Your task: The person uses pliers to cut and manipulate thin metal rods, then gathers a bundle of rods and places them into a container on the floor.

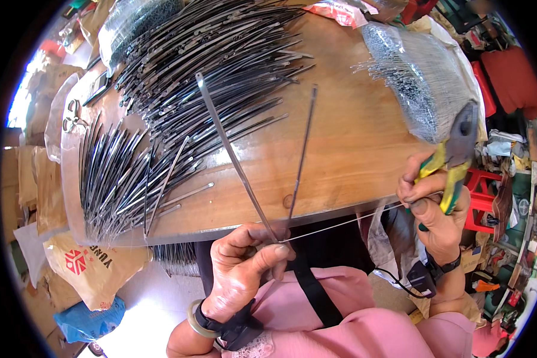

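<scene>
1. With our left hand [244, 256] we are pinching the lower ends of a shiny strip [227, 140] and a darker strip [304, 137], the thumb pressing against the fingers.
2. Both strips are rising from that grip in a V, the shiny one leaning left and the darker one slightly right; our left hand is sitting at the near edge of the worktop [352, 119].
3. With our right hand [432, 206] we are gripping pliers [459, 143], fingers curling round the yellow-and-green handles, jaws pointing upward.
4. That thumb and its fingers are also pinching a thin wire [340, 225], which is running straight across to our left hand; our fingers are hiding how it is meeting the strips.
5. A large heap of dark strips [203, 65] is covering the worktop's far left, and a smaller heap [113, 185] is spreading beside it, nearer us.
6. A bundle of fine wires [409, 71] in clear plastic is lying at the far right, near the pliers.
7. Scissors [73, 116] are lying by the left edge.
</scene>
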`<state>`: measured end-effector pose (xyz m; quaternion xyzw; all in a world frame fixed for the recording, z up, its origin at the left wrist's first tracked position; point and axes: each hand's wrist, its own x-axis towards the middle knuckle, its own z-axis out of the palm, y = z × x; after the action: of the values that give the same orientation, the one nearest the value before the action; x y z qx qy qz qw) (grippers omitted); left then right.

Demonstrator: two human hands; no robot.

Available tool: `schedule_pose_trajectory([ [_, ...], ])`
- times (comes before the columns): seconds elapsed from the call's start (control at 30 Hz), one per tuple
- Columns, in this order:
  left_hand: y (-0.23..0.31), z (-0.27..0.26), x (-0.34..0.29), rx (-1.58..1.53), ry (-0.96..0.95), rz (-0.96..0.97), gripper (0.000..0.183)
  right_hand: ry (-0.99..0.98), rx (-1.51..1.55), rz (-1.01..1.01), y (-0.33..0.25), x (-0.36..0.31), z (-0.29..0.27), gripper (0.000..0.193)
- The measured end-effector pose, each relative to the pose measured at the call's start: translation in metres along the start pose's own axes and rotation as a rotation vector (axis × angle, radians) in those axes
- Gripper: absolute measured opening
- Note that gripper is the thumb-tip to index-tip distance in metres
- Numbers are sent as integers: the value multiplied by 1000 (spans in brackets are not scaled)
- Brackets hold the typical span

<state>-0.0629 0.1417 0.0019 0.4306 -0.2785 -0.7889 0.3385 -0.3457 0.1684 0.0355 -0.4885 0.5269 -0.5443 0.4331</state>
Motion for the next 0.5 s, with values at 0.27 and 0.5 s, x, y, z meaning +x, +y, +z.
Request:
schedule_pose_trajectory([
  [0.27,6,-11,9,329,64,-74,10,-220,-357,-102,3,25,21,12],
  [0.5,0,-14,2,267,53,3,10,-186,-326,-100,6,24,10,13],
])
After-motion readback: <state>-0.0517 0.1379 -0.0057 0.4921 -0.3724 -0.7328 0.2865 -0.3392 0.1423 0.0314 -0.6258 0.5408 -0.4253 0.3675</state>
